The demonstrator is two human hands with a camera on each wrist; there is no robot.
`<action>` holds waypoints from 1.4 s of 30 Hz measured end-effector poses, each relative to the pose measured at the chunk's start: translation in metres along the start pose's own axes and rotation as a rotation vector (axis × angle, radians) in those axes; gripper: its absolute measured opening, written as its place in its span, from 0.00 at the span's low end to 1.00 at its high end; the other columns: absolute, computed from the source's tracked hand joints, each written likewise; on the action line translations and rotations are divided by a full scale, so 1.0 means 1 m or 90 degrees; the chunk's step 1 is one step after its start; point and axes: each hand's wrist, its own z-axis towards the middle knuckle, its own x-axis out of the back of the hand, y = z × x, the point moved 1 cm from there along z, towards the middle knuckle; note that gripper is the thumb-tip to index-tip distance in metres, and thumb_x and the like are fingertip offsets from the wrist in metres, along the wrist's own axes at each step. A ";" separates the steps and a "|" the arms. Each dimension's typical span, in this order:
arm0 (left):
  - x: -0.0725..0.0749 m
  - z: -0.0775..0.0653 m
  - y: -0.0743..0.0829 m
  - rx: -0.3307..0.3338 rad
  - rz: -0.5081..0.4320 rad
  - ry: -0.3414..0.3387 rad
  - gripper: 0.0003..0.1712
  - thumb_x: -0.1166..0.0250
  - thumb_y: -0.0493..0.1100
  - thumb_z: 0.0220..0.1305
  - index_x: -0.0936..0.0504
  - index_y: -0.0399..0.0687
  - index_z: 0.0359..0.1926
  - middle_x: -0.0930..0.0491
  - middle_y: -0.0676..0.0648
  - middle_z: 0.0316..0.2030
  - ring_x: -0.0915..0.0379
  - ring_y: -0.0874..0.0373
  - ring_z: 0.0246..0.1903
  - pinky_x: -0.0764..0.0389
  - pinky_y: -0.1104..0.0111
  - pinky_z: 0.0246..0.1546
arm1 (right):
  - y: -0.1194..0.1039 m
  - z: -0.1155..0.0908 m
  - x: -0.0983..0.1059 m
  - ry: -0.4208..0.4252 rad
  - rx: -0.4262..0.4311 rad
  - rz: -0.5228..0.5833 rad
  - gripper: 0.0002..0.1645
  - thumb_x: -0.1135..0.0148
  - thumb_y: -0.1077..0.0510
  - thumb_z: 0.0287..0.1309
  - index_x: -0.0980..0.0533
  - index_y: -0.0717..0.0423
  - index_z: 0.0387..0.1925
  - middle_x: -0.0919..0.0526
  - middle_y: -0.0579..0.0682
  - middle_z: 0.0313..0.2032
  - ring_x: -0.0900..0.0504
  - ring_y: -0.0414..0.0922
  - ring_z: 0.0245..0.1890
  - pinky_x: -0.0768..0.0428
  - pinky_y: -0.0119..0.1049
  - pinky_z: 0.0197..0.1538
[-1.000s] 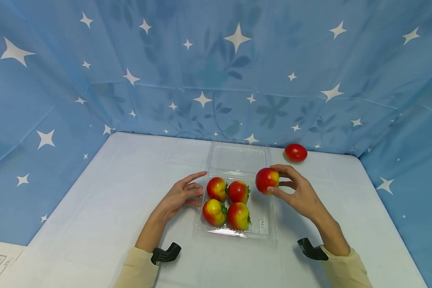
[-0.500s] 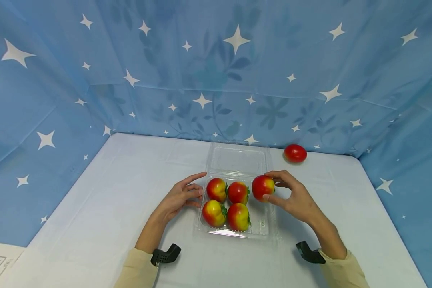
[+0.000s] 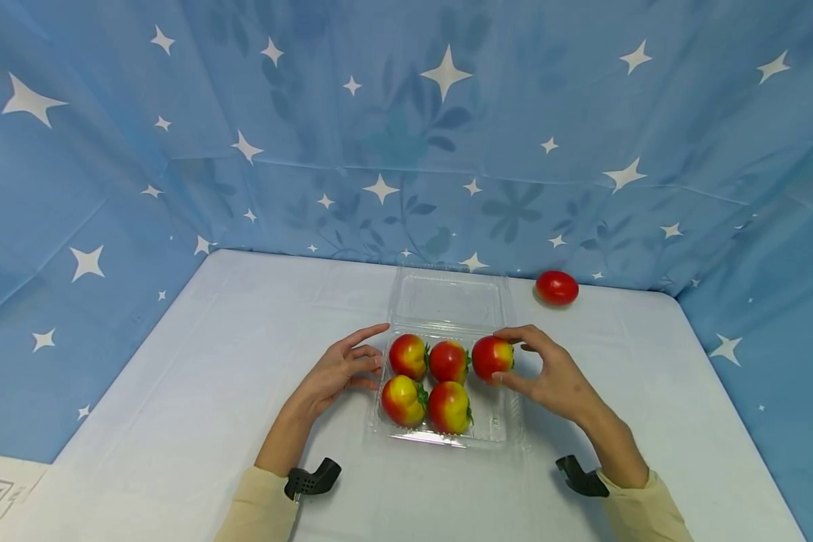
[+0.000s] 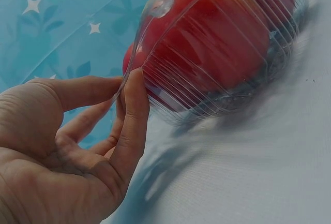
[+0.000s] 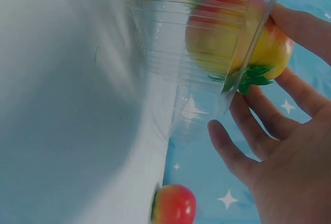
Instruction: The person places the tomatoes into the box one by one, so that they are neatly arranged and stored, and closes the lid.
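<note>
A clear plastic clamshell box point(image 3: 489, 421) lies on the table with its lid point(image 3: 450, 297) folded back. Several red-and-yellow fruits with green leafy stem ends sit inside; one is the front-left fruit point(image 3: 403, 400). My right hand point(image 3: 558, 380) holds another such fruit point(image 3: 491, 359) between thumb and fingers at the box's back-right corner. In the right wrist view this fruit point(image 5: 217, 38) shows partly behind the clear wall, its leaves toward my palm. At the left side, my left hand point(image 3: 342, 370) pinches the box's rim point(image 4: 135, 43) between thumb and finger.
A loose red fruit point(image 3: 557, 288) lies at the back right of the white-covered table point(image 3: 271, 309), close to the starred blue curtain point(image 3: 379, 135). A printed white sheet or box point(image 3: 0, 493) shows at the lower left.
My right hand has moved left and down with its fruit, from above the box's right edge into the back-right corner beside the other fruits. The left hand has stayed in place.
</note>
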 end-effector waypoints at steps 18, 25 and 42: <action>0.001 0.000 0.000 -0.001 -0.006 -0.004 0.35 0.37 0.36 0.73 0.34 0.55 0.78 0.22 0.53 0.35 0.21 0.59 0.35 0.11 0.70 0.37 | 0.005 0.001 -0.007 -0.005 0.028 -0.045 0.37 0.17 0.55 0.47 0.21 0.47 0.61 0.18 0.51 0.60 0.26 0.54 0.61 0.18 0.65 0.61; 0.000 0.001 0.001 0.000 -0.002 -0.001 0.36 0.37 0.37 0.74 0.34 0.55 0.78 0.21 0.53 0.37 0.21 0.58 0.36 0.10 0.69 0.37 | 0.004 0.001 -0.008 -0.005 0.050 -0.085 0.36 0.17 0.54 0.48 0.20 0.50 0.61 0.17 0.52 0.59 0.26 0.53 0.62 0.17 0.64 0.60; 0.000 0.000 0.000 0.004 -0.012 -0.006 0.35 0.37 0.37 0.73 0.34 0.55 0.78 0.22 0.52 0.37 0.21 0.59 0.35 0.11 0.71 0.36 | 0.012 0.002 0.002 0.007 0.029 -0.021 0.32 0.23 0.57 0.57 0.23 0.56 0.63 0.19 0.57 0.60 0.23 0.54 0.62 0.19 0.64 0.62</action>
